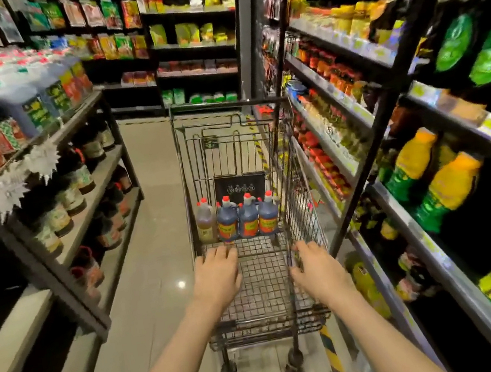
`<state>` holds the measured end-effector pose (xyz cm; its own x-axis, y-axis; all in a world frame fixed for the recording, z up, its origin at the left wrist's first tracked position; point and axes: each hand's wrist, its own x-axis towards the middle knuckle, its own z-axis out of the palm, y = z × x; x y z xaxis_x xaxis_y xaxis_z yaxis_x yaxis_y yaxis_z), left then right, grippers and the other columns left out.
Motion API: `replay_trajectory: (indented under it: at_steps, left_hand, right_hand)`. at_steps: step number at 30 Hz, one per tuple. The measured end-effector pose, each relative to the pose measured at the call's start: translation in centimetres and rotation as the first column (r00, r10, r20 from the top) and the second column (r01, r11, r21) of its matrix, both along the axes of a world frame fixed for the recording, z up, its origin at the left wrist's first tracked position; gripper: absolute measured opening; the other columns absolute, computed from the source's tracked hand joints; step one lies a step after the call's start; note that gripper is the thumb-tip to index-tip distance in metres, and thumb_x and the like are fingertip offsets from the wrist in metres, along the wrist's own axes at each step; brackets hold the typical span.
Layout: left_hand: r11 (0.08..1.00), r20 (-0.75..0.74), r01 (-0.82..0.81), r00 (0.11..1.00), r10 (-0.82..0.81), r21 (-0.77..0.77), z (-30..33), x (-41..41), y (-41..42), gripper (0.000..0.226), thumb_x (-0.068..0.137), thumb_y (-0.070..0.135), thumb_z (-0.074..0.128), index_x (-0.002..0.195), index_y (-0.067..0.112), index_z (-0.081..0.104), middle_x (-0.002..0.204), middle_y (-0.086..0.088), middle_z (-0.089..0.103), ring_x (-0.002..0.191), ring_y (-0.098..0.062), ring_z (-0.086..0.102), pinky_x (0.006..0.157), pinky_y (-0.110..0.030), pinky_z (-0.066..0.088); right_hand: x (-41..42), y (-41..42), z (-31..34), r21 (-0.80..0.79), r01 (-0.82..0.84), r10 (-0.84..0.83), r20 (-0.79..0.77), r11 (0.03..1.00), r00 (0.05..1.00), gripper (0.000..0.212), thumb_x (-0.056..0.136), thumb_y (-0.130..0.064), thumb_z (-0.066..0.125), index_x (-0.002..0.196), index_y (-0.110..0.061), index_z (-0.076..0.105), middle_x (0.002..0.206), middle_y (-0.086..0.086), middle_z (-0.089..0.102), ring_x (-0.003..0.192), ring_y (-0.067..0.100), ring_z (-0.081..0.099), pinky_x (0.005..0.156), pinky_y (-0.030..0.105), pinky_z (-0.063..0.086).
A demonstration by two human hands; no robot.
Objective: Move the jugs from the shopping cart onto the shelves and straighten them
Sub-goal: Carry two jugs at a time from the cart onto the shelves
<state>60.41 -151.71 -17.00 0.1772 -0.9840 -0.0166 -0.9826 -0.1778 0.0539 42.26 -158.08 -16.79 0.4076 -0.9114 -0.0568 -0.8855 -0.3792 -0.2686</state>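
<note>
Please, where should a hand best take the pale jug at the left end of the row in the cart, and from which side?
Grip the pale jug at its neck, just under the red cap, coming from above. It stands upright against the cart's left wall with a dark jug close on its right, so the sides are probably hard to reach, while the top is free.
</note>
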Motion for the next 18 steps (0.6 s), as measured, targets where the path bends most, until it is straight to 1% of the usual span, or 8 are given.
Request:
replay_trajectory:
  at_steps: [4,8,12,16,18]
  left_hand:
    - [0.995,-0.006,-0.012,1.0,0.012,0.094,-3.0,0.5,-5.6,0.043,0.094,0.033,0.042,0.133,0.016,0.036,0.134,-0.005,0.044,0.125,-0.025,0.04,0.101,-0.04,0.035]
    - [0.986,-0.035,-0.052,0.998,0.058,0.156,-6.0,0.6,-11.6,0.043,0.093,0.033,0.042,0.132,0.015,0.037,0.135,-0.006,0.042,0.126,-0.025,0.04,0.101,-0.039,0.035]
    - [0.975,-0.071,-0.085,0.992,0.101,0.205,-7.6,0.3,-16.7,0.04,0.093,0.034,0.041,0.128,0.015,0.039,0.13,-0.006,0.045,0.122,-0.025,0.042,0.097,-0.039,0.039]
    - [0.962,-0.114,-0.147,0.978,0.176,0.229,-9.5,0.7,-21.0,0.04,0.093,0.036,0.042,0.127,0.016,0.04,0.129,-0.005,0.046,0.122,-0.025,0.042,0.099,-0.039,0.036]
    - [0.955,-0.138,-0.17,0.969,0.207,0.244,-10.7,1.1,-22.8,0.042,0.092,0.036,0.042,0.129,0.016,0.038,0.129,-0.004,0.046,0.121,-0.024,0.043,0.097,-0.039,0.037]
  right_hand:
    - [0.7,-5.6,-2.6,0.093,0.001,0.001,-0.021,0.996,1.0,0.05,0.093,-0.031,0.051,0.137,-0.014,0.035,0.133,0.006,0.046,0.123,0.023,0.046,0.095,0.032,0.042]
    - [1.3,-11.5,-4.9,0.168,-0.01,0.011,-0.005,0.986,1.0,0.052,0.092,-0.03,0.052,0.138,-0.014,0.034,0.136,0.004,0.044,0.123,0.023,0.046,0.096,0.032,0.041]
    - [2.0,-16.6,-7.0,0.232,-0.016,0.021,-0.018,0.972,1.0,0.049,0.092,-0.027,0.051,0.136,-0.013,0.035,0.134,0.007,0.047,0.122,0.025,0.048,0.099,0.036,0.043]
    - [3.1,-21.0,-9.2,0.349,0.05,-0.049,-0.013,0.936,0.999,0.051,0.089,-0.028,0.057,0.134,-0.017,0.036,0.135,0.005,0.044,0.124,0.023,0.046,0.101,0.035,0.041]
    - [3.8,-22.7,-10.7,0.378,0.081,-0.09,0.007,0.922,0.996,0.054,0.089,-0.03,0.059,0.135,-0.019,0.035,0.137,0.003,0.042,0.124,0.021,0.045,0.1,0.034,0.042]
